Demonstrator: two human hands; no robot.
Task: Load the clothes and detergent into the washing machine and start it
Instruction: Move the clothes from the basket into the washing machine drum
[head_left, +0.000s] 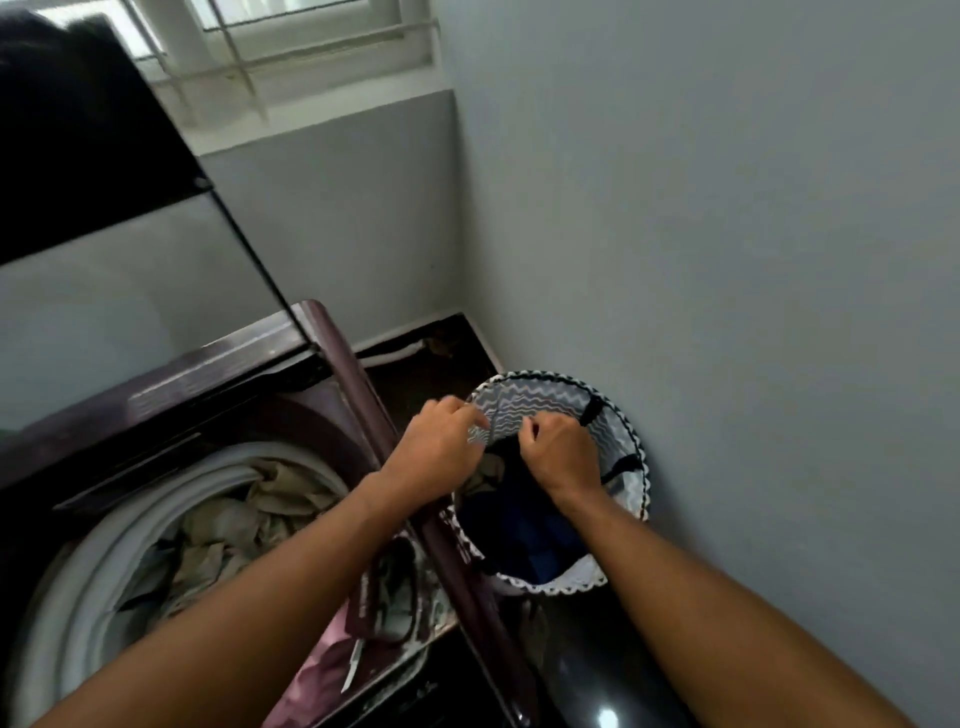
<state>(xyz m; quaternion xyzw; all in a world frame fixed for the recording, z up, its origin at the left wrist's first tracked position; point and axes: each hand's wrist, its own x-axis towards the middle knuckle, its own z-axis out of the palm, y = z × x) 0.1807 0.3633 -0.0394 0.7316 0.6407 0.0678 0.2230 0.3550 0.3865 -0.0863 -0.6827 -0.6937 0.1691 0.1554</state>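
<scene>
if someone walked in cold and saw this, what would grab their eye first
Most striking are the two bare arms reaching in from the bottom, the left hand and right hand meeting over the zigzag-patterned laundry basket against the right wall, fingers curled at the dark clothes inside. To the left sits the open top-loading washing machine, lid raised, with beige clothes already in its drum.

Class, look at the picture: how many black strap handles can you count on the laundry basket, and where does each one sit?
2. One black handle sits on the far rim of the laundry basket; the other black handle is on the rim nearest the wall. The hands and arms may hide more.
</scene>
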